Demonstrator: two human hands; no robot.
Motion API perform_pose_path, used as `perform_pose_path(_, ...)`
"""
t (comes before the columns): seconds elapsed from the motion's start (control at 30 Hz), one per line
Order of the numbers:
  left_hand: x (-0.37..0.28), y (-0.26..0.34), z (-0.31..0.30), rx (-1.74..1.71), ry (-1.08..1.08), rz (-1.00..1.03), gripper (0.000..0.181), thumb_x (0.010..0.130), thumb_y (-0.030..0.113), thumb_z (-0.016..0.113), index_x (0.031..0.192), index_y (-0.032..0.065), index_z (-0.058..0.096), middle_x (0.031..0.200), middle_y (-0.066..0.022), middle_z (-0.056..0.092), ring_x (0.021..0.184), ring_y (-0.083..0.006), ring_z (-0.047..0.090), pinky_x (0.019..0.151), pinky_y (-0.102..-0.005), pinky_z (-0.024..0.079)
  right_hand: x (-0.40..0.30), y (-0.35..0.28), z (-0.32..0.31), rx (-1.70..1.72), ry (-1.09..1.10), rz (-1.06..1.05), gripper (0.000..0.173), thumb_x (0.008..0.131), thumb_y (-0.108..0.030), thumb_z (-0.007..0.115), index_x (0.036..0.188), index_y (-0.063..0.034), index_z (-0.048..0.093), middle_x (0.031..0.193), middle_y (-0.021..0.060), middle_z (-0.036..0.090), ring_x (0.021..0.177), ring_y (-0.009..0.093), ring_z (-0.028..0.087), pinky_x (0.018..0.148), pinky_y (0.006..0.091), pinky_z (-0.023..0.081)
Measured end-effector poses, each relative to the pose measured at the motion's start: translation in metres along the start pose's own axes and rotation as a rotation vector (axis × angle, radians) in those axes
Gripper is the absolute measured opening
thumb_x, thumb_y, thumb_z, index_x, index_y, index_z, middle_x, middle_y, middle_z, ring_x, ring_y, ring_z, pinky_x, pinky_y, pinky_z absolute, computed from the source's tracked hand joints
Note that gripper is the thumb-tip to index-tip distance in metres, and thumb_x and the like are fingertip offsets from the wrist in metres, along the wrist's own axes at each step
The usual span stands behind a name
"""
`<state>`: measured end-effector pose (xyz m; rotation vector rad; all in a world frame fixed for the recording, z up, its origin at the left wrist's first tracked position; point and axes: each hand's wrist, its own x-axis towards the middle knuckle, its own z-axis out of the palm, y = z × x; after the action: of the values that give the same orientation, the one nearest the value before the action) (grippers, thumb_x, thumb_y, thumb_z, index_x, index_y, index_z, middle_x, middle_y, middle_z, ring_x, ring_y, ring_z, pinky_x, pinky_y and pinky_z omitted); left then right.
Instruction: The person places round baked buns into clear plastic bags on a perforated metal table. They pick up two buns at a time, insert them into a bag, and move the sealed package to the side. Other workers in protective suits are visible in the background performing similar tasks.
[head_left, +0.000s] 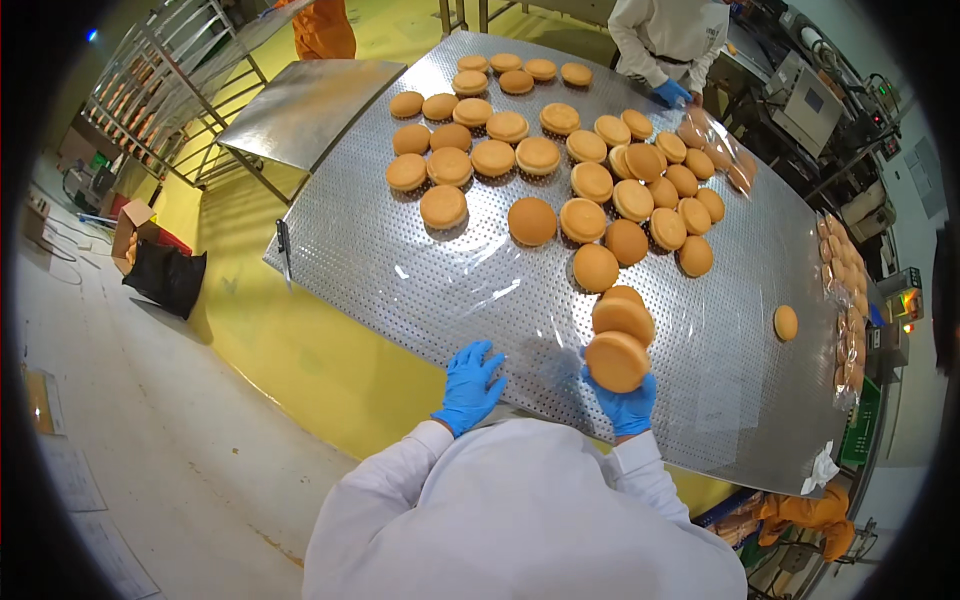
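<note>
My left hand (469, 388), in a blue glove, lies at the near edge of a perforated metal table (420, 292) with its fingers apart and nothing in them. My right hand (628, 401), also gloved, grips a round bun (616, 362) from below, its flat face turned up towards me. Directly beyond that bun is a tilted second bun (624, 319), overlapping it in view; whether my right hand also touches this one I cannot tell. Part of another bun (624, 294) shows behind them. Nearest past these lies a bun (595, 268) on the table.
Many loose buns (536, 155) cover the table's far half. A knife (284, 247) lies at its left edge. Bagged buns (844, 300) line the right side, near a single bun (785, 322). Across the table, a co-worker's gloved hand (673, 93) is at a bag of buns (716, 146).
</note>
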<state>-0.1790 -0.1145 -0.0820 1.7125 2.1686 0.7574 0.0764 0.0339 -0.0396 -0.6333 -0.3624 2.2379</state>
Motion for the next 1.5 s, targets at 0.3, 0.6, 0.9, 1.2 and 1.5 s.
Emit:
perform_pose_path(0.3, 0.019, 0.003, 0.011, 0.168, 0.030, 0.205, 0.047, 0.084, 0.026, 0.069, 0.127, 0.0102, 0.060, 0.133, -0.0174, 0.054, 0.126, -0.0376, 0.049, 0.104, -0.0508, 0.039, -0.012, -0.056, 0.004, 0.364, -0.097, -0.306, 0.102, 0.066, -0.064, 0.084, 0.145, -0.0149, 0.043, 0.144, 0.0146, 0.044, 0.130, 0.038, 0.041, 0.093, 0.0495, 0.053)
perform_pose_path(0.6, 0.010, 0.081, 0.054, 0.375, -0.183, 0.183, 0.020, 0.084, 0.023, 0.064, 0.101, 0.0127, 0.063, 0.094, -0.0093, 0.061, 0.094, -0.0302, 0.058, 0.081, -0.0472, 0.043, -0.018, -0.074, 0.004, 0.472, -0.137, -0.224, 0.100, 0.067, -0.067, 0.081, 0.144, -0.0146, 0.044, 0.143, 0.0150, 0.045, 0.128, 0.038, 0.042, 0.090, 0.0485, 0.053)
perform_pose_path(0.9, 0.049, 0.103, 0.043, 0.270, -0.124, -0.017, 0.015, 0.080, 0.021, 0.062, 0.079, 0.0072, 0.068, 0.085, -0.0215, 0.071, 0.082, -0.0387, 0.069, 0.068, -0.0529, 0.052, -0.030, -0.076, 0.007, 0.412, -0.077, -0.037, 0.061, 0.096, -0.045, 0.045, 0.140, -0.0030, 0.046, 0.133, 0.0241, 0.054, 0.119, 0.046, 0.057, 0.086, 0.0557, 0.056)
perform_pose_path(1.2, 0.043, 0.084, 0.074, 0.450, -0.144, 0.197, 0.015, 0.082, 0.015, 0.060, 0.094, 0.0063, 0.064, 0.085, -0.0184, 0.065, 0.082, -0.0390, 0.065, 0.074, -0.0511, 0.052, -0.056, -0.060, -0.039, 0.428, -0.161, 0.046, 0.051, 0.101, -0.025, 0.046, 0.146, -0.0020, 0.038, 0.141, 0.0245, 0.048, 0.128, 0.043, 0.052, 0.100, 0.0594, 0.051)
perform_pose_path(1.5, 0.056, 0.090, 0.080, 0.397, -0.174, -0.087, 0.023, 0.088, 0.022, 0.060, 0.098, 0.0023, 0.058, 0.089, -0.0248, 0.067, 0.083, -0.0440, 0.066, 0.076, -0.0549, 0.051, -0.044, -0.041, -0.060, 0.309, -0.201, 0.116, 0.088, 0.080, -0.033, 0.079, 0.151, -0.0070, 0.034, 0.150, 0.0222, 0.043, 0.137, 0.042, 0.043, 0.112, 0.0613, 0.040)
